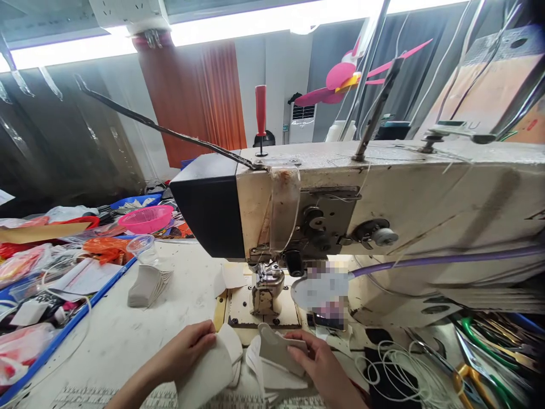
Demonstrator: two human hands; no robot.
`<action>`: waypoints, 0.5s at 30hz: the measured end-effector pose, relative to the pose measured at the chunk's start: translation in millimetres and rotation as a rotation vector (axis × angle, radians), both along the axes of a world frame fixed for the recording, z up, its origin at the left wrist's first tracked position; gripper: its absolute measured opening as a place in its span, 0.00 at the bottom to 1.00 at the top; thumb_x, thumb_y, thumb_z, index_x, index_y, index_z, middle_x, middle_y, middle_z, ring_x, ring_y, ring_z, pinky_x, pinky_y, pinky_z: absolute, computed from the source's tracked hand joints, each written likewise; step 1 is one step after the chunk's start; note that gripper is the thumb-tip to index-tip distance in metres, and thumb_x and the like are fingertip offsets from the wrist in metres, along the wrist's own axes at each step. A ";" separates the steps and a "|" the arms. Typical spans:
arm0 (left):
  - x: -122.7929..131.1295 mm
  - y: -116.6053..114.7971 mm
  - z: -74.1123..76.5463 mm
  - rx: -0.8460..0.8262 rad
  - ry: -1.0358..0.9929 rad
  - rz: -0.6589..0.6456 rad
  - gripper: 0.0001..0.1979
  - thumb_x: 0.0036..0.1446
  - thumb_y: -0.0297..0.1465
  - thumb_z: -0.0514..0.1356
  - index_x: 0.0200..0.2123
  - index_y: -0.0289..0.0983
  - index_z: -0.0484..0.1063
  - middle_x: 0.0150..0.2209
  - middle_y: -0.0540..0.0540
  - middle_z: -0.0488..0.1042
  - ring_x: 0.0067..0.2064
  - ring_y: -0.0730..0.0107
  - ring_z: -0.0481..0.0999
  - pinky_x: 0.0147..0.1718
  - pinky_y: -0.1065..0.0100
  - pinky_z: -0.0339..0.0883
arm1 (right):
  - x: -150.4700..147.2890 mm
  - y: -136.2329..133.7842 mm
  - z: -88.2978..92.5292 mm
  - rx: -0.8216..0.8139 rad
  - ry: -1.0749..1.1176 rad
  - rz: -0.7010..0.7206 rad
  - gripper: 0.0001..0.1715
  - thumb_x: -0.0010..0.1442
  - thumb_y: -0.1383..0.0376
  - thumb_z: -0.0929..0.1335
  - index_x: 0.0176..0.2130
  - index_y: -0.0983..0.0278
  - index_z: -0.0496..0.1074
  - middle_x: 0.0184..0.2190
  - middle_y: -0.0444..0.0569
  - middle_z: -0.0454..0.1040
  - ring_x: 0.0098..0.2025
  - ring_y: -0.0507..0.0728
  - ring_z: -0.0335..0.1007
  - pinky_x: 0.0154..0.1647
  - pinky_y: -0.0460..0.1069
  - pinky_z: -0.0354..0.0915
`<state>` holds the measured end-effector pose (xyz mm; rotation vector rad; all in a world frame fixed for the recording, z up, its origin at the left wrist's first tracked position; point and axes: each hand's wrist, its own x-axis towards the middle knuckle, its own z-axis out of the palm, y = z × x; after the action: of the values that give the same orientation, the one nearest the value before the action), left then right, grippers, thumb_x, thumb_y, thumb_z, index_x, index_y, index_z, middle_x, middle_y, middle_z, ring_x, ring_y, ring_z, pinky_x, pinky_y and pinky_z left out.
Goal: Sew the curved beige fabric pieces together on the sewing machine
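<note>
My left hand (pixel 187 347) lies on a curled white fabric piece (pixel 213 369), fingers closed over its edge. My right hand (pixel 317 363) pinches a grey-beige cut piece (pixel 276 349) above several stacked white pieces (pixel 272 378). Both hands sit just in front of the presser foot (pixel 266 287) of a worn cream industrial sewing machine (pixel 383 193) on the white table (pixel 123 335).
A fanned stack of grey pieces (pixel 147 284) lies to the left. Beyond it are a clear cup (pixel 142 247), a pink bowl (pixel 147 218) and blue trays of bags (pixel 38 289). White cord (pixel 400 369) and scissors (pixel 472 380) lie at the right. A red-handled screwdriver (pixel 260 113) stands on the machine.
</note>
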<state>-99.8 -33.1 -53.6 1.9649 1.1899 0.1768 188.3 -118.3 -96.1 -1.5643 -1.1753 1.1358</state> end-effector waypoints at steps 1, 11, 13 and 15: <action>4.3 -4.5 6.9 0.014 0.000 -0.023 0.15 0.61 0.40 0.47 0.28 0.38 0.64 0.29 0.51 0.70 0.32 0.70 0.67 0.30 0.72 0.61 | -3.1 -0.4 1.2 0.010 -0.005 -0.011 0.16 0.50 0.58 0.66 0.36 0.64 0.76 0.31 0.49 0.79 0.34 0.59 0.72 0.34 0.49 0.65; 86.0 -45.5 22.8 0.649 -0.133 -0.026 0.13 0.63 0.32 0.47 0.30 0.39 0.68 0.28 0.47 0.72 0.30 0.67 0.70 0.32 0.66 0.64 | -61.2 -17.5 26.9 0.222 0.201 -0.084 0.25 0.56 0.49 0.64 0.44 0.64 0.70 0.33 0.52 0.78 0.32 0.57 0.73 0.34 0.47 0.68; 86.6 -44.0 18.7 0.651 -0.206 0.049 0.11 0.63 0.33 0.49 0.32 0.39 0.69 0.29 0.46 0.73 0.31 0.67 0.71 0.31 0.68 0.64 | -55.9 -22.0 27.6 0.147 0.288 -0.129 0.29 0.53 0.44 0.65 0.42 0.64 0.70 0.28 0.49 0.77 0.29 0.55 0.72 0.29 0.46 0.67; 85.5 -42.3 15.7 0.632 -0.289 0.096 0.10 0.62 0.33 0.50 0.32 0.39 0.70 0.30 0.46 0.73 0.33 0.67 0.72 0.33 0.68 0.65 | -49.0 -25.9 26.8 0.064 0.316 -0.098 0.29 0.47 0.42 0.69 0.34 0.64 0.71 0.21 0.45 0.73 0.23 0.53 0.69 0.22 0.44 0.64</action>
<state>-14.3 -75.4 -37.9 2.3022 1.1176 0.9516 139.3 -144.1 -69.3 -1.3210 -0.9061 1.2156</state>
